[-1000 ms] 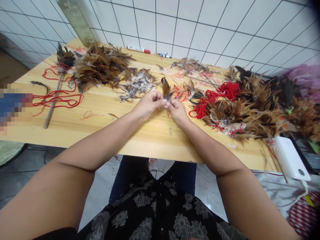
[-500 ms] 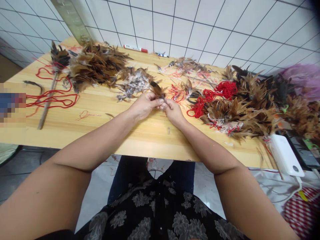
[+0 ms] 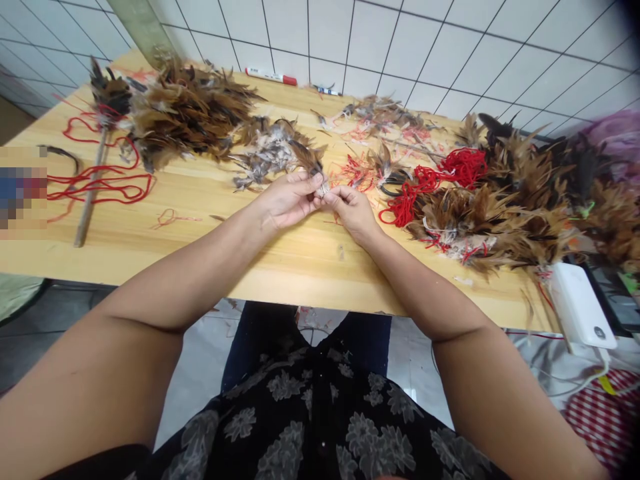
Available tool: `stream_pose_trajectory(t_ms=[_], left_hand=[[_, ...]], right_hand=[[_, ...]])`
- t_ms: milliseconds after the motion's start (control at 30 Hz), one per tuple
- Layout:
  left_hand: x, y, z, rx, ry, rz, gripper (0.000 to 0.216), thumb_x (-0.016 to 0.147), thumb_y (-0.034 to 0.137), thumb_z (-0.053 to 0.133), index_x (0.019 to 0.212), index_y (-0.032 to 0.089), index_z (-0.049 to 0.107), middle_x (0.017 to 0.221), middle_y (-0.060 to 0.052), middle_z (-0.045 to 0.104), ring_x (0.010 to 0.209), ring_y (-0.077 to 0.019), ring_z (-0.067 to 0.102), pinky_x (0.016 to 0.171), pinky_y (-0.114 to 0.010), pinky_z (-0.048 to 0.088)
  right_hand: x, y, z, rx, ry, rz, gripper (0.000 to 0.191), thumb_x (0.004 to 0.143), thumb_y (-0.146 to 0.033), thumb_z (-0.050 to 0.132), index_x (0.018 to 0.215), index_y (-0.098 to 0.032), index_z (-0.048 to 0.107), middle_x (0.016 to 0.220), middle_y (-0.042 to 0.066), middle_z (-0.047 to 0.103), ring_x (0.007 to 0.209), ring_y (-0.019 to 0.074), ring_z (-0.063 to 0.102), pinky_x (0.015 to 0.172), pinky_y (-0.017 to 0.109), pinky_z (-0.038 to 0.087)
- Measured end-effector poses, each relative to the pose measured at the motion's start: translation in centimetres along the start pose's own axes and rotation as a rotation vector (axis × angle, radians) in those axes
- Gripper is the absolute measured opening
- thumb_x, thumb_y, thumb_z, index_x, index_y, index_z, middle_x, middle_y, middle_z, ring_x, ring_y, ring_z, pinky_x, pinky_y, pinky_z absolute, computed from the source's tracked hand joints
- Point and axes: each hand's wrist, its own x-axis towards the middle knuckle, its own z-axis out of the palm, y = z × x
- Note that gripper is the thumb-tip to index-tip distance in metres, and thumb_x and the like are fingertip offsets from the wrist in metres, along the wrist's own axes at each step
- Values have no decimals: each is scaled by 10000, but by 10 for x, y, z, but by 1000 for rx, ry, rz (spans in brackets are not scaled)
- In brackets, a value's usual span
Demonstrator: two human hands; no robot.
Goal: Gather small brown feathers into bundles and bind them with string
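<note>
Over the middle of the wooden table [image 3: 295, 267], my left hand [image 3: 290, 200] pinches a small bunch of brown feathers [image 3: 311, 160] between thumb and fingers. The dark tips point up and away from me, and the pale, fluffy base is towards me. My right hand [image 3: 354, 212] is closed at that base, its thumb and forefinger pressed together right beside the left fingertips. Exactly what the right fingertips grip is too small to see clearly. Just behind my left hand lies a loose heap of grey-brown feathers [image 3: 267, 150]. Red yarn [image 3: 400, 210] lies to the right of my right hand.
A big feather pile [image 3: 195, 120] is at the back left, by a stick [image 3: 93, 190] with feathers on its end and looped red cord [image 3: 117, 193]. More feathers [image 3: 500, 220] fill the right, near a white power bank [image 3: 583, 307]. Markers [image 3: 270, 76] lie along the tiled wall.
The camera view has shifted slightly. My hands still meet at the feather bunch; my left fingers have spread a little, and more of the pale base shows between the hands.
</note>
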Motion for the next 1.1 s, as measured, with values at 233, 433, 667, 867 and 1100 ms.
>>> stream_pose_trajectory(t_ms=[233, 433, 667, 867, 1100], left_hand=[[2, -7, -5, 15, -54, 8, 485, 1111, 35, 866, 685, 127, 652, 662, -14, 634, 597, -84, 614, 632, -167, 551], [9, -8, -15, 88, -58, 71, 457, 1004, 133, 1037, 720, 141, 679, 678, -6, 648, 623, -105, 638, 649, -207, 560], [16, -8, -26, 222, -30, 192, 404, 874, 159, 1134, 782, 157, 740, 714, -23, 731, 672, -150, 671, 644, -247, 534], [20, -17, -25, 342, -33, 266, 430, 825, 44, 1110, 676, 136, 717, 663, -3, 690, 633, -117, 596, 626, -220, 477], [15, -14, -17, 309, -104, 240, 464, 736, 121, 1185, 665, 136, 727, 663, -10, 712, 627, -143, 654, 667, -254, 544]], right_hand=[[-4, -9, 5, -79, -2, 22, 662, 891, -877, 876, 829, -244, 693, 919, 30, 791, 984, 208, 709, 1035, 372, 610], [-7, -22, 7, -80, 9, 81, 583, 969, -771, 875, 838, -237, 682, 925, 29, 788, 975, 190, 714, 985, 338, 629], [0, -22, 0, 35, 18, 107, 556, 869, -747, 986, 895, -237, 766, 944, 35, 843, 1025, 208, 786, 983, 355, 674], [-1, -24, -3, 56, -60, 122, 689, 665, -813, 1069, 799, -221, 742, 824, 15, 797, 919, 197, 754, 908, 338, 645], [-2, -22, -7, 39, -76, 114, 732, 645, -876, 1025, 804, -220, 741, 814, 15, 747, 830, 168, 659, 883, 342, 586]])
